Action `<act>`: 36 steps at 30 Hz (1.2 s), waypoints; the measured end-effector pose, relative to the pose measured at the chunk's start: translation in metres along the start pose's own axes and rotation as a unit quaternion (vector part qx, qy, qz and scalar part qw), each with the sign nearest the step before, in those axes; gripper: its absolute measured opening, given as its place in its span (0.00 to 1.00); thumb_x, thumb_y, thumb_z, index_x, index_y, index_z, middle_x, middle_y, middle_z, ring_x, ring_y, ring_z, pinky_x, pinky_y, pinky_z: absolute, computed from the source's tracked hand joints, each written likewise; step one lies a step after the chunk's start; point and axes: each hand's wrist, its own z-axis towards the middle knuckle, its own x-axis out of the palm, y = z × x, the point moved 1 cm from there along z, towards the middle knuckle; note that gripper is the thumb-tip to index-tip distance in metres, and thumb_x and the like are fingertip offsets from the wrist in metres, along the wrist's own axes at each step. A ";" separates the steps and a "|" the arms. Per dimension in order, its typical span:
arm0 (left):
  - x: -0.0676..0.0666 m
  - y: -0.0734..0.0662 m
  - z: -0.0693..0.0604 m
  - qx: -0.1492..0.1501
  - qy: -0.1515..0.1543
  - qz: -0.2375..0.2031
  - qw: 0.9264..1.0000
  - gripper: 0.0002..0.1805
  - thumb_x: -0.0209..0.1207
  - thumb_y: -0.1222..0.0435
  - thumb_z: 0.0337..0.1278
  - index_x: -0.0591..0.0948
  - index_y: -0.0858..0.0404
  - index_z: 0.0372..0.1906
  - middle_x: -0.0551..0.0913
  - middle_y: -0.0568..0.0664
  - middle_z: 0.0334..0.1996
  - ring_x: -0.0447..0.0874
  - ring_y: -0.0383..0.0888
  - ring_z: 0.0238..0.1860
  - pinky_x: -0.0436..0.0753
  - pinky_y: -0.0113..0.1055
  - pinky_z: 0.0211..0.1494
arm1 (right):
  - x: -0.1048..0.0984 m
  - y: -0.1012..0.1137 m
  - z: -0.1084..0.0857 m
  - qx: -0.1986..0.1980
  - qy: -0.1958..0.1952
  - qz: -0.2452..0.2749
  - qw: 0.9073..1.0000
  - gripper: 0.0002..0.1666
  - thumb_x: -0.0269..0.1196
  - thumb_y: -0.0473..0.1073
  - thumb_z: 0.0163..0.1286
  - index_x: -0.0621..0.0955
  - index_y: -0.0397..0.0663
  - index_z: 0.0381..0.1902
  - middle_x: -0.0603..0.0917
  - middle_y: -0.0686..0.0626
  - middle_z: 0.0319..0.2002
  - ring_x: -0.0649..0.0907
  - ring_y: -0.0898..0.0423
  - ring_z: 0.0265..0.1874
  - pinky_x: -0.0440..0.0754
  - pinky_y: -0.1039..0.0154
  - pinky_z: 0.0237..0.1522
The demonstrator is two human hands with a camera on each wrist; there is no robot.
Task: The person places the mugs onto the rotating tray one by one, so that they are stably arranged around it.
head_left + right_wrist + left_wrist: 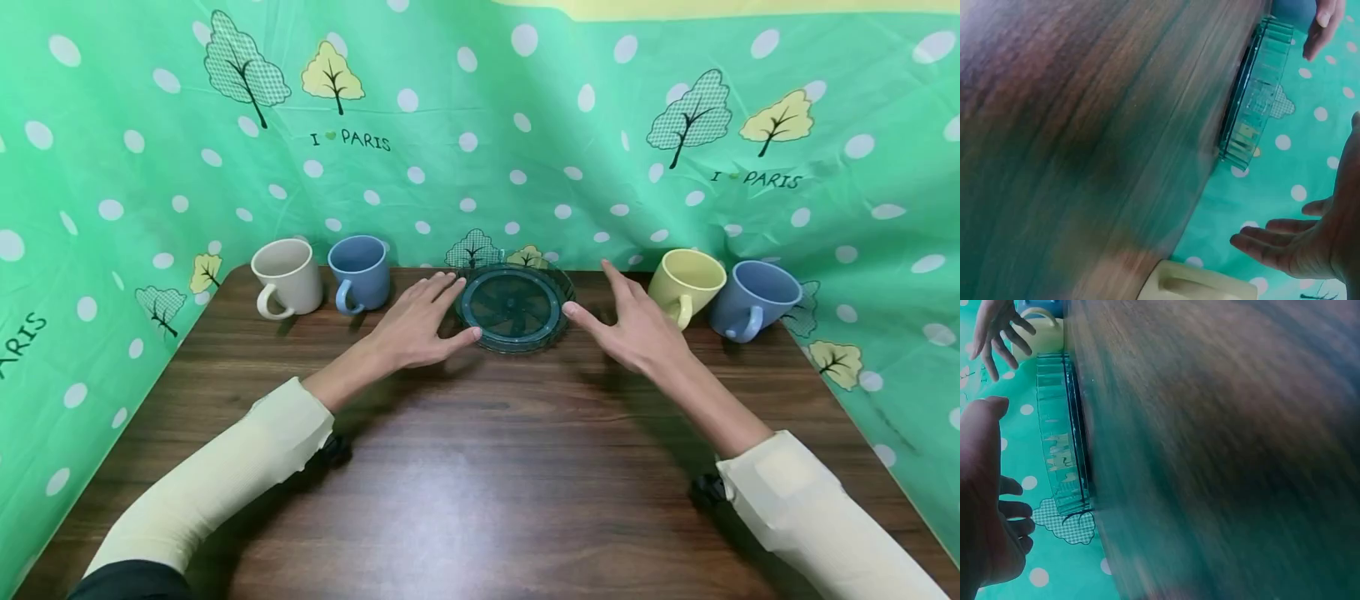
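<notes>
A round see-through greenish tray [512, 305] with a dark ring in its base stands at the back middle of the table. In the left wrist view the tray's ribbed side [1060, 440] shows edge-on. My left hand [422, 323] hovers at the tray's left, fingers spread and thumb pointing toward it. On the opposite side my right hand [643, 327] is held with fingers extended, close to a yellow mug [692, 280]. Both wrist views show a gap between the hands and the tray. Neither hand holds anything.
A white mug [288, 277] and a blue mug [360, 273] stand at the back left. Right of the yellow mug is another blue mug [756, 298]. A green dotted cloth [465, 108] hangs behind the brown wooden table [495, 467].
</notes>
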 end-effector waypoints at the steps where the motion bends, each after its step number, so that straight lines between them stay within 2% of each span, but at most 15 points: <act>1: 0.000 0.000 -0.001 0.002 0.000 -0.001 1.000 0.53 0.55 0.32 0.80 0.59 0.60 0.92 0.58 0.61 0.92 0.53 0.61 0.94 0.54 0.61 0.97 | -0.001 -0.001 0.000 0.001 0.001 0.005 1.000 0.67 0.46 0.91 0.76 0.41 0.66 0.96 0.58 0.28 0.90 0.67 0.22 0.84 0.68 0.13 0.75; 5: 0.000 0.002 -0.004 0.010 0.001 -0.003 1.000 0.50 0.55 0.34 0.81 0.62 0.61 0.91 0.61 0.63 0.91 0.56 0.62 0.93 0.58 0.63 0.95 | -0.003 -0.007 -0.001 0.000 0.006 0.024 1.000 0.66 0.46 0.90 0.77 0.43 0.61 0.96 0.59 0.27 0.89 0.66 0.22 0.84 0.68 0.15 0.77; 12: 0.002 0.002 -0.011 0.018 0.011 -0.022 1.000 0.48 0.55 0.36 0.83 0.64 0.63 0.90 0.63 0.64 0.90 0.57 0.62 0.93 0.59 0.64 0.95 | -0.002 -0.018 -0.006 -0.013 0.023 0.047 0.999 0.63 0.47 0.86 0.82 0.50 0.51 0.95 0.60 0.30 0.90 0.65 0.26 0.87 0.66 0.20 0.82; 20: 0.002 0.002 -0.015 0.047 0.016 -0.026 0.998 0.46 0.56 0.39 0.85 0.64 0.65 0.89 0.64 0.62 0.90 0.58 0.62 0.92 0.58 0.63 0.95 | -0.011 -0.030 -0.008 -0.007 0.036 0.066 0.997 0.60 0.46 0.82 0.85 0.53 0.47 0.94 0.61 0.30 0.89 0.67 0.25 0.85 0.66 0.20 0.82; 28: 0.002 0.008 -0.019 0.065 0.014 -0.038 0.997 0.41 0.56 0.43 0.86 0.68 0.64 0.88 0.66 0.60 0.89 0.59 0.60 0.92 0.60 0.63 0.95 | -0.020 -0.044 -0.012 0.023 0.046 0.115 0.992 0.56 0.44 0.81 0.86 0.58 0.51 0.93 0.68 0.29 0.85 0.73 0.26 0.81 0.71 0.23 0.78; 31: 0.003 0.009 -0.019 0.073 0.017 -0.030 0.997 0.41 0.55 0.43 0.87 0.67 0.63 0.89 0.66 0.60 0.89 0.59 0.60 0.92 0.59 0.62 0.95 | -0.021 -0.049 -0.014 0.026 0.037 0.128 0.991 0.54 0.45 0.80 0.87 0.62 0.49 0.92 0.77 0.28 0.79 0.82 0.29 0.73 0.83 0.34 0.70; 33: 0.003 0.010 -0.019 0.076 0.024 -0.025 0.997 0.41 0.54 0.43 0.88 0.66 0.63 0.89 0.64 0.60 0.90 0.58 0.59 0.93 0.58 0.61 0.96 | -0.022 -0.054 -0.015 0.027 0.033 0.141 0.989 0.53 0.46 0.79 0.87 0.64 0.49 0.91 0.82 0.29 0.74 0.87 0.32 0.67 0.89 0.49 0.61; 36: 0.002 0.011 -0.019 0.080 0.036 -0.019 0.996 0.41 0.53 0.43 0.88 0.64 0.63 0.90 0.63 0.59 0.91 0.56 0.58 0.93 0.57 0.59 0.97 | -0.023 -0.060 -0.016 0.024 0.029 0.160 0.986 0.51 0.47 0.77 0.88 0.65 0.50 0.91 0.86 0.30 0.70 0.92 0.36 0.61 0.89 0.68 0.49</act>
